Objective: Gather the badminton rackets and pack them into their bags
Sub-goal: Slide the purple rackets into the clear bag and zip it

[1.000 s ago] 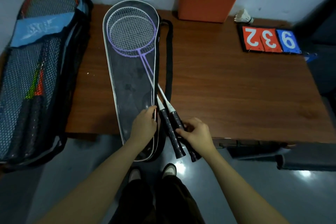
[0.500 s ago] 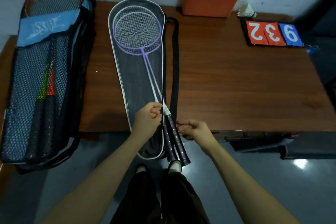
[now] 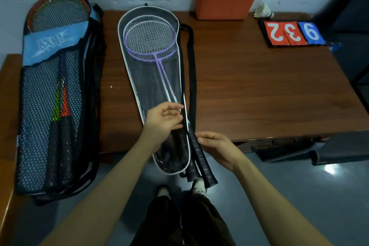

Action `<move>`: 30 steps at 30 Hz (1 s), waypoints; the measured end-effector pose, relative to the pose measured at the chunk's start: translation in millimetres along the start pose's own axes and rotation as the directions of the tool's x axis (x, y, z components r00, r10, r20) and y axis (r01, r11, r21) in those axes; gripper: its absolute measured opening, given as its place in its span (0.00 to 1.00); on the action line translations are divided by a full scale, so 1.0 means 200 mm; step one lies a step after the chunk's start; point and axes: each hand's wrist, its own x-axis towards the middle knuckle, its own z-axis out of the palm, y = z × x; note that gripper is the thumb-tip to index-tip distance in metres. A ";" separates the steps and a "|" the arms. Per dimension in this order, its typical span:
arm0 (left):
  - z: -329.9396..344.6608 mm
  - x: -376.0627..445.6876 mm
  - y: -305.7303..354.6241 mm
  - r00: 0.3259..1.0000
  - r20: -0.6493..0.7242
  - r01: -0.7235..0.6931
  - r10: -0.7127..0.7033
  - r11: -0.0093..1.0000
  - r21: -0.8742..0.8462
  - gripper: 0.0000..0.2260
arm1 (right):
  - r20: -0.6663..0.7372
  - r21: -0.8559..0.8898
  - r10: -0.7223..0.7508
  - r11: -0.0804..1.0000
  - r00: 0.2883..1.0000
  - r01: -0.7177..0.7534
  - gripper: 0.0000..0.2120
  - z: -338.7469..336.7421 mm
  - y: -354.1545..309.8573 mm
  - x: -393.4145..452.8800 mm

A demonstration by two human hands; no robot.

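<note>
Handles (image 3: 201,163) of the two purple rackets (image 3: 150,39) poke out at 5 o'clock of the clear bag (image 3: 131,78) on the worktop (image 3: 259,90); left hand (image 3: 162,124), loosely spread, should hold the bag edge while right hand (image 3: 216,148), fingers straight on the grips, nudges them inside.

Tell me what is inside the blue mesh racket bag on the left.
Blue mesh racket bag: two rackets, red-framed heads poking out. Blue fabric band hides the throats.
</note>
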 end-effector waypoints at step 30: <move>0.03 0.01 0.29 0.993 -0.100 -0.079 0.056 0.968 -0.237 0.09 | 0.211 0.464 -0.368 0.853 0.906 0.238 0.42 0.20 -0.09 -0.36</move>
